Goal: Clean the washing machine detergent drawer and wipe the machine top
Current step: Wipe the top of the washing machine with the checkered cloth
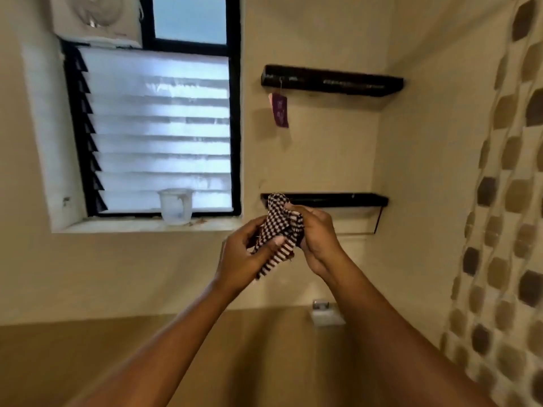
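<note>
I have a checked cloth point(277, 227) bunched between both hands at the centre of the frame, held up in front of the wall, level with the lower black shelf point(352, 199). My left hand point(242, 254) pinches the cloth's lower, striped edge between curled fingers and thumb. My right hand point(318, 236) is wrapped round the upper bunch, fingers closed over it.

Neither the washing machine nor its detergent drawer shows anywhere in this view. The camera takes in the wall, the louvred window point(158, 127) in the upper left and a clear jug point(176, 207) on its sill.

I judge this to be the preparing step: gathering or folding the cloth into a pad before any wiping. The next move calls for tipping my view down to find the machine, with one hand on the cloth and the other freed to pull out the drawer. How far the task has got I cannot tell from here.
</note>
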